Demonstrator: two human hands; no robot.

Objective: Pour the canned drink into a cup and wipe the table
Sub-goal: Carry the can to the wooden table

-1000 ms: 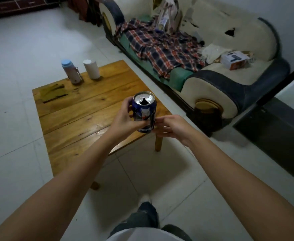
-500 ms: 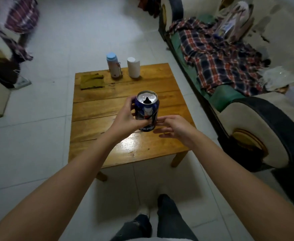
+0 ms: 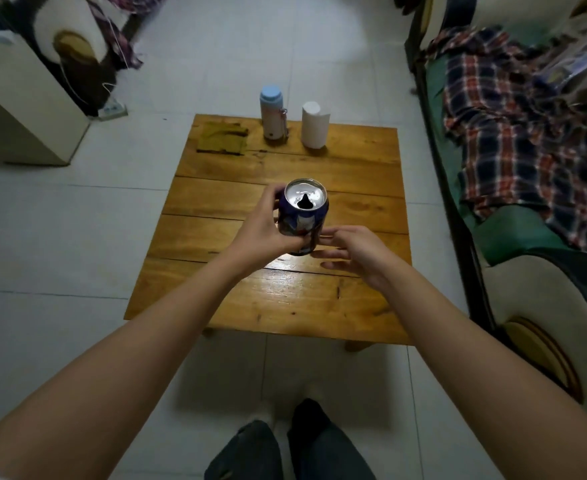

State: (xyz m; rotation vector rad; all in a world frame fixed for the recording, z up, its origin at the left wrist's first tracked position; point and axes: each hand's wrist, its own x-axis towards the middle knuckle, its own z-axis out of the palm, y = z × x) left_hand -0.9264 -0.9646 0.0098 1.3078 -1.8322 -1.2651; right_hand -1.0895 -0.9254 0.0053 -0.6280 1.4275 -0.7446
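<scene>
Can [image 3: 304, 216]: opened, upright, above the surface [image 3: 354, 306] mid-span.
Left hand [image 3: 261, 233]: wrapped around it.
Right hand [image 3: 358, 252]: loosely spread — holding nothing.
Cup [image 3: 314, 129]: far edge.
Risk: we judge a one-handed carry may slop drink.

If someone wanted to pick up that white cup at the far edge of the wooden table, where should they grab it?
Probably around the middle of the white cup's side wall, coming from its right or from the near side. It stands upright with plain, handle-free sides, so a wrap-around grip suits it. The blue-capped bottle stands close on its left, apart from it, which leaves less room there.
</scene>
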